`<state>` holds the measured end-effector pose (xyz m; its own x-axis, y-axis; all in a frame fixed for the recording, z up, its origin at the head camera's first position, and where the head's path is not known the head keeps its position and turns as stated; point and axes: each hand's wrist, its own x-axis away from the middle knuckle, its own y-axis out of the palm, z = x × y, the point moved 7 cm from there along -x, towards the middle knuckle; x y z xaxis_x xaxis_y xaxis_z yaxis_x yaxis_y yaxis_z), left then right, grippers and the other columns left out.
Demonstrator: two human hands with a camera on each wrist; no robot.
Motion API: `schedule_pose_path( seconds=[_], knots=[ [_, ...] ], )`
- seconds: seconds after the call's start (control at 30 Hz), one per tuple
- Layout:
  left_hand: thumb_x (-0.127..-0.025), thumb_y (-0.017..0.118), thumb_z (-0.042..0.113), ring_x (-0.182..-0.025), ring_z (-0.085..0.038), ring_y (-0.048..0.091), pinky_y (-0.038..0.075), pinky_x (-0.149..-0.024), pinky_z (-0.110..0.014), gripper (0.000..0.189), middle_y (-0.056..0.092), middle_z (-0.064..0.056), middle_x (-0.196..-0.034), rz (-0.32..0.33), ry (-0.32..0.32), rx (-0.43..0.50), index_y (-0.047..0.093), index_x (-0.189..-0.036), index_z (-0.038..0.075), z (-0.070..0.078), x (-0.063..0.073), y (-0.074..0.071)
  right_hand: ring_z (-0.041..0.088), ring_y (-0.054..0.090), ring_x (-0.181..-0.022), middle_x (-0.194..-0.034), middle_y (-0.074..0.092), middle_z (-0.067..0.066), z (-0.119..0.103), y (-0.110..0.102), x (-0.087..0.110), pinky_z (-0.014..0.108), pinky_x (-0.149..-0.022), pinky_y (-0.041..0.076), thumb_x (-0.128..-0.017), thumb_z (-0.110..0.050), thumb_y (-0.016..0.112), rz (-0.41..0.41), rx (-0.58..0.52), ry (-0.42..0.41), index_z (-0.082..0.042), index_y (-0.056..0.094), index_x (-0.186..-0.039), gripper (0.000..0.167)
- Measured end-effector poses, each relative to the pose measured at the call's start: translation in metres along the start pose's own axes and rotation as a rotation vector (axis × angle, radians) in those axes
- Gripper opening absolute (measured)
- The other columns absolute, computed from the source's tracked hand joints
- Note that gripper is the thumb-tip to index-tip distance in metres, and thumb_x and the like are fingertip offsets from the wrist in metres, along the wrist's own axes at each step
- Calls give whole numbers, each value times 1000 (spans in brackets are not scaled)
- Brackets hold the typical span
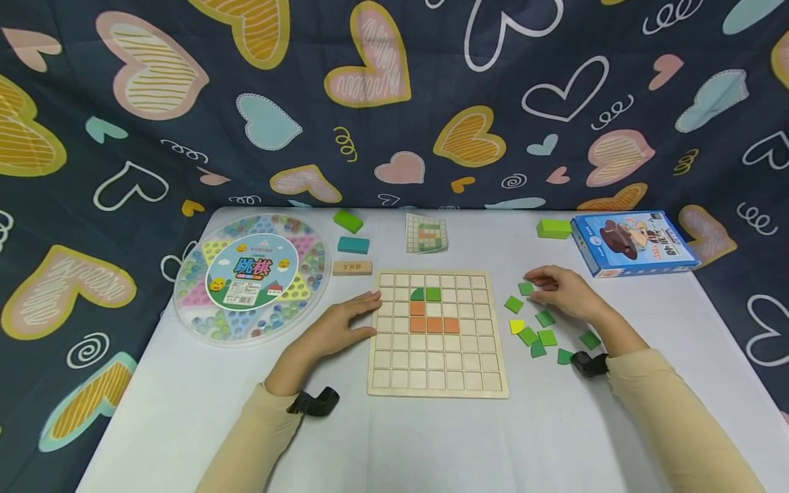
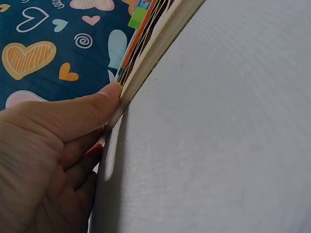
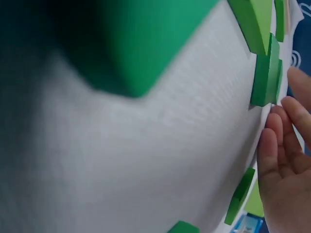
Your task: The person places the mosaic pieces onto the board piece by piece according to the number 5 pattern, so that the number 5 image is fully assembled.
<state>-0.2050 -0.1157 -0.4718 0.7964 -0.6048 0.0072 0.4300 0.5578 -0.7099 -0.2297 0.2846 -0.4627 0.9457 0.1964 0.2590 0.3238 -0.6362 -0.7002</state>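
A pale wooden grid board (image 1: 431,376) lies flat on the table. Set in its cells are several orange square tiles (image 1: 434,324), a green square tile (image 1: 433,294) and a green tile with one rounded corner (image 1: 418,295). My left hand (image 1: 337,329) rests against the board's left edge, its thumb and fingers touching the wood; the left wrist view shows the thumb (image 2: 97,104) at that edge. To the right of the board, my right hand (image 1: 559,293) is over the loose pieces, fingertips beside a green tile (image 1: 526,288). I see nothing gripped there.
Several green tiles (image 1: 546,337) and a yellow tile (image 1: 516,326) lie scattered right of the board. A round game board of marbles (image 1: 203,301) is at left. Coloured blocks (image 1: 353,245) and a pattern card (image 1: 426,233) lie behind. A blue box (image 1: 635,241) and green block (image 1: 553,229) sit back right.
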Motion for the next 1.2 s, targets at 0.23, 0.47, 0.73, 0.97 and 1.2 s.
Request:
schedule_pose_path(
  seconds=[0.23, 0.47, 0.73, 0.97, 1.2],
  knots=[
    [-87, 69, 24, -141, -23, 32, 29, -115, -42, 55, 38, -2, -150, 6, 4, 4, 51, -137, 7, 1, 0, 0, 28, 48, -99, -112, 54, 17, 2, 1, -5, 40, -90, 44, -89, -9, 63, 1, 34, 14, -1, 57, -123, 35],
    [-87, 68, 23, -141, -23, 32, 28, -116, -42, 55, 38, -2, -150, -2, 0, 17, 51, -136, 6, 0, 0, 0, 24, 51, -91, -101, 58, 12, -1, 0, -4, 30, -79, 47, -90, -15, 65, 27, 87, -8, -1, 61, -115, 29],
    [-87, 68, 23, -141, -23, 32, 28, -116, -42, 55, 38, -2, -150, 4, 0, 12, 51, -137, 6, 0, 1, 0, 19, 56, -86, -98, 63, 10, -30, 5, 1, 17, -68, 51, -88, -19, 68, 30, -18, -51, -4, 62, -116, 32],
    [-87, 68, 23, -141, -23, 31, 28, -116, -42, 55, 38, -2, -151, 3, -7, 15, 51, -137, 6, 1, 1, -1, 19, 58, -88, -96, 65, 8, -65, 21, -3, 21, -76, 53, -86, -14, 70, 23, -21, -153, -5, 65, -111, 28],
    [-87, 68, 22, -141, -23, 31, 28, -116, -42, 55, 38, -2, -151, 1, -8, 17, 51, -136, 6, 0, 0, -1, 18, 59, -88, -96, 65, 6, -90, 43, -11, 29, -80, 55, -85, -14, 71, -1, -44, -205, -6, 66, -108, 25]
  ],
)
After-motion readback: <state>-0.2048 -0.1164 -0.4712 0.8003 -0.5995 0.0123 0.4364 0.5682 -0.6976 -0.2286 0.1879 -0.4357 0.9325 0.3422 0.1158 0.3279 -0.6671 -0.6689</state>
